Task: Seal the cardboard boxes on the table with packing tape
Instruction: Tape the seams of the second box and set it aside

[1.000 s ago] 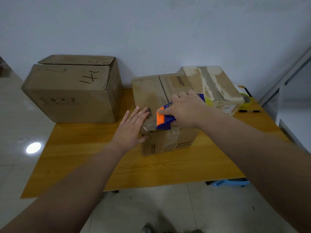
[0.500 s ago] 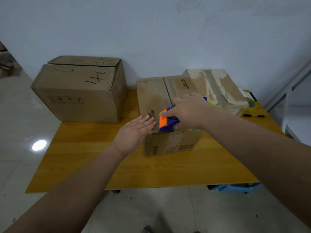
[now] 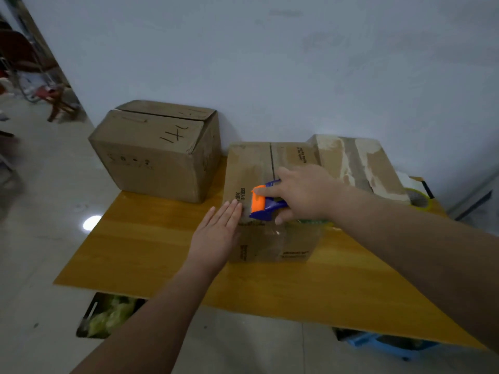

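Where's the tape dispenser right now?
Head view, centre: the tape dispenser sits atop the middle box near its front edge, gripped by the right hand, just right of the left hand.

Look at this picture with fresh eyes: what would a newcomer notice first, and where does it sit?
The orange-and-blue dispenser stands out, gripped by the right hand on top of the middle box, near its front edge. The left hand lies flat against that box's near left corner. A bigger box marked in black pen sits at the back left of the table.
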The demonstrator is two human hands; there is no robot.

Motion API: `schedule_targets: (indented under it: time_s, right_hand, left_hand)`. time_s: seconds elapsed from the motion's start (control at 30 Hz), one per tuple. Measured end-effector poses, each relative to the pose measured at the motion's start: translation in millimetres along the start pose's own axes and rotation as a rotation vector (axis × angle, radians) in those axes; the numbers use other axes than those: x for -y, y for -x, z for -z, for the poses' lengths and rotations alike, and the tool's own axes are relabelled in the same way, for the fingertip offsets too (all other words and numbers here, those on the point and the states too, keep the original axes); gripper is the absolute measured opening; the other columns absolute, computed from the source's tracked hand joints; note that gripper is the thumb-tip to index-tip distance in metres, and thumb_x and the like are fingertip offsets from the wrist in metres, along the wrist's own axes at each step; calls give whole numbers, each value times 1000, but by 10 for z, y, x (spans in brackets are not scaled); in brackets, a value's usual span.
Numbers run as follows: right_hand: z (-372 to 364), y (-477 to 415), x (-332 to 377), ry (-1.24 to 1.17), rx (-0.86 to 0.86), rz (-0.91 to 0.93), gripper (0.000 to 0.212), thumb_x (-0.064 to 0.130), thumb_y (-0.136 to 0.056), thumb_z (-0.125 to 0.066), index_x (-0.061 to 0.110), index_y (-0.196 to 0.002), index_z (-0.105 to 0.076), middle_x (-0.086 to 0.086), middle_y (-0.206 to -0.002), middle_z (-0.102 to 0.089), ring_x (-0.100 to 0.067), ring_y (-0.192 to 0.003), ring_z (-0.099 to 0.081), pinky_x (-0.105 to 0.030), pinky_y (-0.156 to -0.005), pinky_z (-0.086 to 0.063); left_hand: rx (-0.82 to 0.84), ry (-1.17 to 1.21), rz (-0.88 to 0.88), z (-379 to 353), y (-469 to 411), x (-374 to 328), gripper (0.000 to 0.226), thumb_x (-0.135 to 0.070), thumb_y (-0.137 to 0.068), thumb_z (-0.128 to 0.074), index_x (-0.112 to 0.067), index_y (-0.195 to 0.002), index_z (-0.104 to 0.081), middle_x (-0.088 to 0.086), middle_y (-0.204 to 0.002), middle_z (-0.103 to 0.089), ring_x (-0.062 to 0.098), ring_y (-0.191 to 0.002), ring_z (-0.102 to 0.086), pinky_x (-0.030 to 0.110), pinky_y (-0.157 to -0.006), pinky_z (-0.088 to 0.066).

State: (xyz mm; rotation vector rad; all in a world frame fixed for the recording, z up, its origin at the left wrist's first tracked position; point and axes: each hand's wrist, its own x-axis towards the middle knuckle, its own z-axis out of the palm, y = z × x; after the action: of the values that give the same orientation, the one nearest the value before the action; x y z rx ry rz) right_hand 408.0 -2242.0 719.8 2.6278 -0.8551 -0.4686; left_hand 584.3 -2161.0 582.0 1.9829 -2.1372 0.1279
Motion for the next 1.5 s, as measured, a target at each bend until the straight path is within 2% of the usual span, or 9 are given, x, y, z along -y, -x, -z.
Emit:
schedule_targets:
  time_s: [0.2,0.5,0.6,0.7,0.87,1.07,1.27,1.4,1.5]
  right_hand:
    - [-285,470,-486,-10,73,-42,69,61,-90,-46,47,-149,-12,-4,-123,-43,-24,-107,-51,-32,-75,-44]
    - [-488,452,-440,-11,21,-44,60,52,-95,-46,43,-148,-20,-6,-121,-46,-27,-106,-52,-36,-82,-45]
    - [-525,449,-407,-13,6,-42,59,50,-94,-48,43,-147,-23,-7,-119,-47,-29,-106,-52,-40,-85,-46]
    - [-559,442,-411,-20,-6,-60,62,53,-93,-48,43,-148,-21,-7,-119,-47,-29,-106,-53,-38,-81,-43]
    - [-484,417,-300,-27,-31,-91,62,53,-92,-50,40,-147,-25,-8,-118,-48,-29,-104,-55,-37,-74,-42]
    - [-332,177,-112,-78,32,-150,67,63,-85,-56,36,-143,-35,-9,-117,-50,-30,-101,-56,-36,-67,-37]
    - [-331,473,-313,-175,6,-104,79,71,-82,-49,44,-149,-16,-7,-117,-44,-28,-101,-53,-36,-73,-45]
    - [-406,802,-593,-102,27,-136,75,68,-86,-47,47,-149,-13,-5,-117,-43,-25,-102,-52,-31,-70,-37]
    - [-546,856,-588,-71,48,-151,69,64,-90,-44,45,-149,-14,-6,-120,-44,-26,-103,-53,-33,-76,-43]
  left_hand:
    - [5,10,49,25,-14,-30,57,-32,-99,-42,-21,-150,-19,-4,-156,-20,9,-144,-15,27,-114,4]
    - [29,-41,153,96,-42,-335,63,-42,-99,-37,-19,-152,-11,-2,-159,-9,12,-146,-3,29,-117,5]
    - [62,14,90,43,-160,-731,65,-41,-99,-39,-18,-152,-10,0,-159,-8,15,-146,0,33,-119,2]
    - [84,50,23,-8,-278,-970,64,-38,-99,-40,-17,-151,-10,0,-159,-10,14,-146,-2,32,-119,2]
    - [64,-43,-50,38,-241,-583,60,-34,-100,-38,-23,-151,-10,-4,-159,-11,8,-145,-7,29,-116,4]
    - [104,-69,-33,46,-284,-363,64,-45,-98,-38,-24,-151,-9,-1,-159,-11,12,-146,-8,31,-116,5]
    - [64,-62,-54,19,-252,-319,61,-35,-98,-42,-25,-151,-13,-2,-158,-15,11,-145,-12,29,-115,3]
    - [44,-37,-56,35,-265,-330,59,-33,-99,-41,-24,-151,-14,-2,-158,-16,12,-145,-13,30,-117,-1]
    - [51,-39,-47,40,-253,-352,58,-33,-99,-42,-24,-151,-17,-2,-158,-17,13,-145,-14,30,-117,0]
